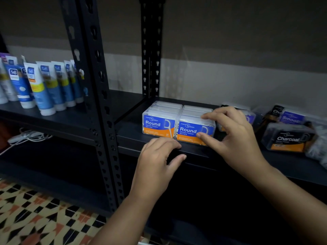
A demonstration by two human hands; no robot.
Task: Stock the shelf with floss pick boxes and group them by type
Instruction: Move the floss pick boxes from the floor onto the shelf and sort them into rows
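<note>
Two rows of clear "Round" floss pick boxes with blue and orange labels stand side by side on the black shelf [130, 129]. The left row's front box [158, 126] stands free. My right hand [235, 138] pinches the right row's front box [188, 132], thumb on its label and fingers over its top. My left hand [157, 160] rests on the shelf's front edge just below the boxes, fingers loosely bent, holding nothing. To the right lie loose boxes: a dark "Charcoal" box [286, 138], a purple "Smooth" box [292, 118] and another box partly hidden behind my right hand.
A black perforated upright [99, 103] divides this bay from the left one, where several blue and white tubes [44, 85] stand. A second upright [151, 50] stands at the back. White cables [26, 137] lie on a lower shelf. Patterned floor tiles [35, 218] show below.
</note>
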